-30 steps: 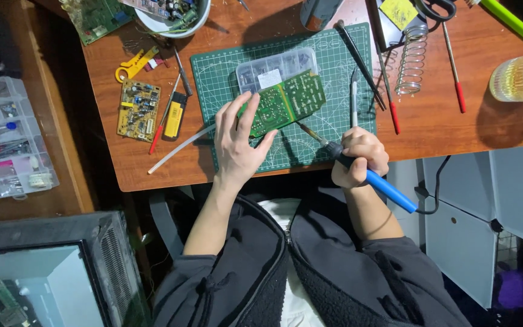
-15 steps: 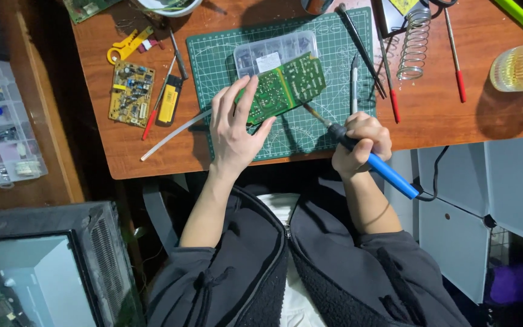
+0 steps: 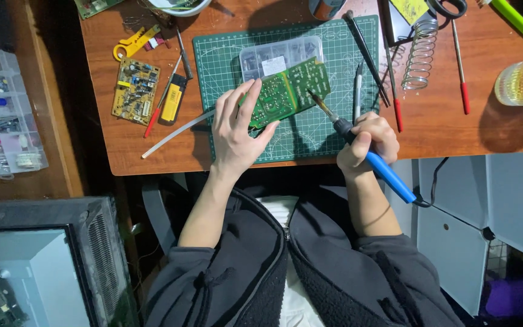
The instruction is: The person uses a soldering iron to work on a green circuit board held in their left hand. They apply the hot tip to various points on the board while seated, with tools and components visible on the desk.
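Two hands—left hand (image 3: 237,130) still pinning green board (image 3: 289,91), right hand (image 3: 367,142) (fist-tight) holding iron (image 3: 364,151), tip now touching.

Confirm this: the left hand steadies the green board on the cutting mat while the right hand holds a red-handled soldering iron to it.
Not quite. The iron's handle is blue, not red, as the head view shows. The rest holds: the left hand steadies the green board on the cutting mat, and the right hand holds the iron with its tip at the board.
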